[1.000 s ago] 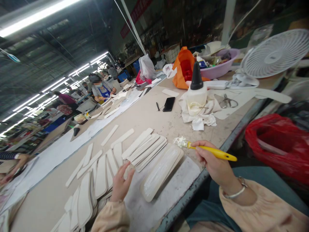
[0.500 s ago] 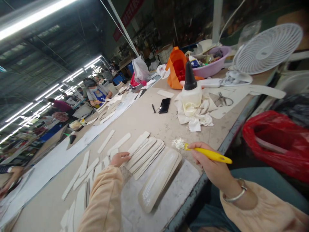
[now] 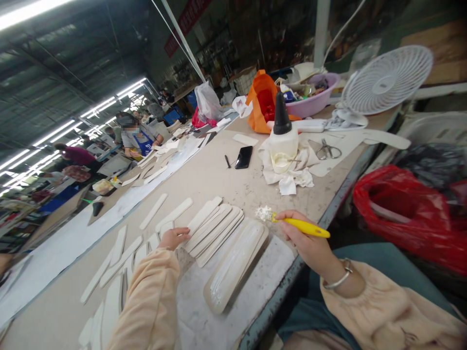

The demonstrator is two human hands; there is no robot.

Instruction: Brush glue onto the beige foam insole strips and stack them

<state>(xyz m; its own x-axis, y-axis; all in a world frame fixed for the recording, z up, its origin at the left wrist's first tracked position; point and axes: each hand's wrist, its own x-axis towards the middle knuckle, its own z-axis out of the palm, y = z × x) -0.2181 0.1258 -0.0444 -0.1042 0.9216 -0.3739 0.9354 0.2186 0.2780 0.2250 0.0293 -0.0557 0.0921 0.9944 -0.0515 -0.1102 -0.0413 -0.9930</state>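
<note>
My right hand (image 3: 304, 238) is closed around the yellow handle of a brush (image 3: 306, 227), whose bristles are loaded with thick white paste. The brush is held above the table, just beyond a pale rounded strip (image 3: 233, 267) with a wet white smear, which lies on other strips. My left hand (image 3: 174, 238) has its fingers stretched out, their tips at the near-left end of a fanned stack of pale strips (image 3: 215, 228). No strip is visibly lifted. More loose strips (image 3: 113, 301) lie left of and under my left forearm.
A white glue bottle with a black cone top (image 3: 281, 131) stands on crumpled cloth. Around it are scissors (image 3: 329, 149), a phone (image 3: 244, 157), an orange bag (image 3: 260, 104), a purple basin (image 3: 314, 99) and a fan (image 3: 388, 80). A red bag (image 3: 404, 214) sits beyond the table edge. A co-worker (image 3: 140, 138) sits farther back.
My left hand has moved forward from over the loose strips to the end of the fanned stack, and stayed there. My right hand keeps the brush in about the same place. The view has shifted slightly.
</note>
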